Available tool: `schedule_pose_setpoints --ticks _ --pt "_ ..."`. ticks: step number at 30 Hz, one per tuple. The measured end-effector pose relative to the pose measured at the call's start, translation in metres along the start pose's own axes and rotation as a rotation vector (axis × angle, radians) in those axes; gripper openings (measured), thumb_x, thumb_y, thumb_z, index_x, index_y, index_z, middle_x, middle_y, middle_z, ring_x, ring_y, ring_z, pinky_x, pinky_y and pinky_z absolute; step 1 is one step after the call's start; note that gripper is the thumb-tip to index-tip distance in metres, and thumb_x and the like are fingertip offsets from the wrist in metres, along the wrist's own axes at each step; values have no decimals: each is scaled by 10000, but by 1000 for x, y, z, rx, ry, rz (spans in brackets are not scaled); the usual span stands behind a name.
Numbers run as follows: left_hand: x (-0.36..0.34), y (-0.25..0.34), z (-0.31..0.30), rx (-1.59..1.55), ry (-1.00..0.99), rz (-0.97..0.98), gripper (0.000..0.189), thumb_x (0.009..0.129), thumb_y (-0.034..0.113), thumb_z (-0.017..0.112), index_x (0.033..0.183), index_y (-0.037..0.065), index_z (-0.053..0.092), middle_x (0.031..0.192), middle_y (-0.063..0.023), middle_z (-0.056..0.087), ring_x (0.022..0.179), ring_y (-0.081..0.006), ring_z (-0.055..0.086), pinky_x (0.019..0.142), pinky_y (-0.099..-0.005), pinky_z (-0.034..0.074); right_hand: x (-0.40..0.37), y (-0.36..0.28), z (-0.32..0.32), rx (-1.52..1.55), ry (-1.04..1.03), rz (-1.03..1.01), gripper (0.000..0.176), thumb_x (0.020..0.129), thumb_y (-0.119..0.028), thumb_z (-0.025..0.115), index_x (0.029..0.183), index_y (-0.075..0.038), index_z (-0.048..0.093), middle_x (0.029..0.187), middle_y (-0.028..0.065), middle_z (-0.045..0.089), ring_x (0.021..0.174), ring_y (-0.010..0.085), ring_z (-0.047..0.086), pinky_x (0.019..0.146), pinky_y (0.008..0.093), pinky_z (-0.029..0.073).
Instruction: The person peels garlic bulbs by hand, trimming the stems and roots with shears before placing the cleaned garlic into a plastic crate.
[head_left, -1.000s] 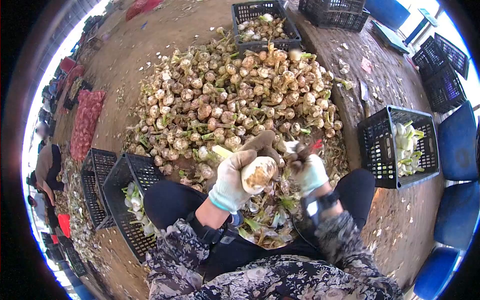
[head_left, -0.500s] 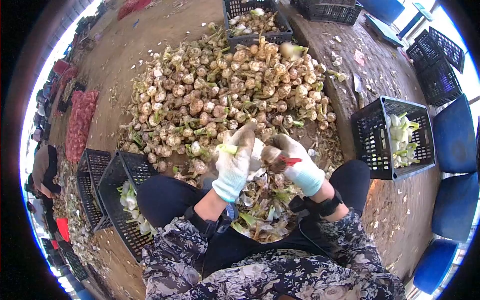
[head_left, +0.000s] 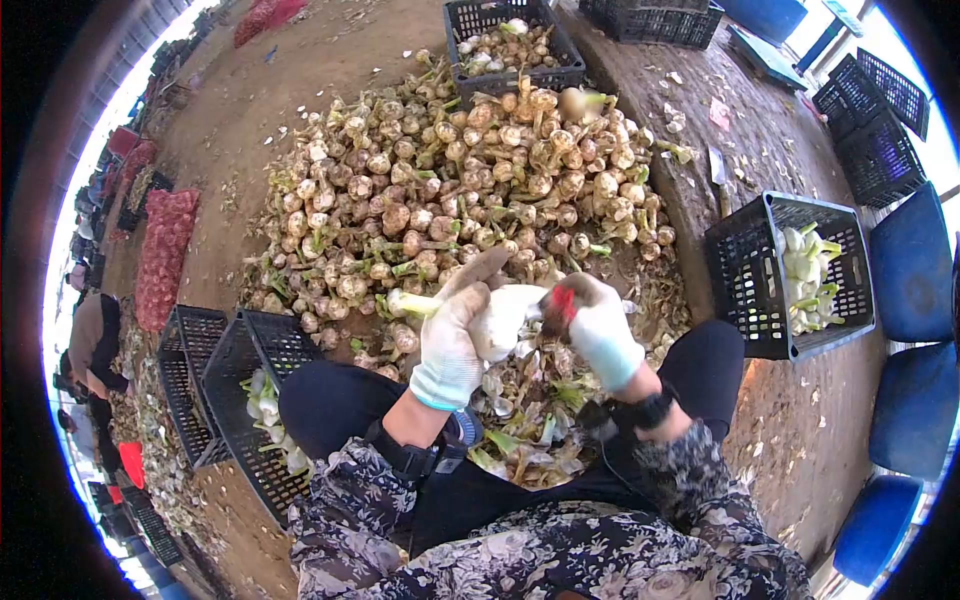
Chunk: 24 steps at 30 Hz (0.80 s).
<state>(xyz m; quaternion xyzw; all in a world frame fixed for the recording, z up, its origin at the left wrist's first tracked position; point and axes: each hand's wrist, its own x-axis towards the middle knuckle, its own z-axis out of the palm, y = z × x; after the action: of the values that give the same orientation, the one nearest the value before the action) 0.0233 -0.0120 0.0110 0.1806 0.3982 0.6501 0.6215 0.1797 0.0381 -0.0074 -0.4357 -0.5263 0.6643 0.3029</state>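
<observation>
My left hand, in a white glove with soiled fingertips, is closed around a peeled white garlic bulb. The bulb's pale green stem sticks out to the left, past my thumb. My right hand, gloved too, grips a small tool with a red handle at the bulb's right side; its working end cannot be made out. Beyond both hands spreads a large heap of unpeeled garlic. Loose skins and leaf scraps lie between my knees.
Black crates holding trimmed garlic stand by my right knee and left knee. Another crate sits behind the heap. Blue bins line the right. At far left are a red mesh sack and a bent-over person.
My left hand has turned, bringing the white bulb into view with its stem reaching further left. My right hand has rotated the red-handled tool up against the bulb. A brown clump by it no longer shows.
</observation>
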Motion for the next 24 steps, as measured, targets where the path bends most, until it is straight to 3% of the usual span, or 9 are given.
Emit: schedule_pose_setpoints --ticks 2,6,10,11,14,19,21,22,24 --pt "2 -4 -9 -114 -106 -41 413 823 115 461 1211 -28 457 983 -118 583 852 -217 605 756 -309 507 18 47 -13 323 -12 65 237 785 38 484 1011 50 556 851 57 625 770 116 577 692 254 474" --pt "7 4 -12 -297 -120 -192 432 824 199 497 1196 -20 467 878 -152 622 834 -274 625 760 -386 529 2 42 -26 -52 -190 249 408 837 -62 538 1230 -12 440 997 101 595 890 122 545 737 241 454" --pt "10 0 -16 -287 -195 -315 414 877 274 467 1198 11 464 888 -139 618 839 -270 622 715 -368 535 -11 -11 -19 263 -157 72 580 815 -94 595 1316 -24 311 1150 125 509 911 143 534 772 237 436" --pt "9 -7 -6 -120 -86 -250 399 896 307 444 1181 30 475 913 -113 612 814 -241 622 685 -338 535 -9 -13 -10 28 -112 -231 486 810 -121 612 1235 -1 411 1060 113 553 899 133 533 774 242 436" --pt "10 -7 2 -163 40 -232 361 892 284 410 1144 42 500 930 -98 602 792 -211 619 677 -321 533 -14 -18 6 -108 -60 -251 220 802 -92 609 984 18 556 907 71 602 849 123 548 773 255 441" --pt "11 2 -18 -442 -126 -338 334 890 206 367 1115 13 522 992 -132 604 816 -212 620 662 -335 535 -23 -39 7 160 -112 -80 218 825 -95 585 1008 16 541 959 70 592 856 89 536 754 240 449" --pt "13 3 -6 -273 81 -350 344 870 274 385 1022 12 549 852 -135 630 758 -249 621 659 -325 532 -23 -36 0 309 -160 -82 262 792 -90 615 1023 5 536 1036 85 573 854 128 558 755 259 456" --pt "15 2 -6 -304 58 -386 349 877 285 385 1025 16 549 849 -134 627 761 -256 621 649 -344 531 -11 -36 0 -320 -61 -652 333 729 -69 649 1035 -9 532 1078 113 556 833 211 586 738 286 467" --pt "16 -5 -10 -341 33 -431 353 884 297 385 1029 19 548 846 -134 624 763 -264 620 640 -363 531 -9 -31 2 -495 -64 -726 337 669 -60 668 988 -34 565 979 129 588 840 280 589 734 327 473"
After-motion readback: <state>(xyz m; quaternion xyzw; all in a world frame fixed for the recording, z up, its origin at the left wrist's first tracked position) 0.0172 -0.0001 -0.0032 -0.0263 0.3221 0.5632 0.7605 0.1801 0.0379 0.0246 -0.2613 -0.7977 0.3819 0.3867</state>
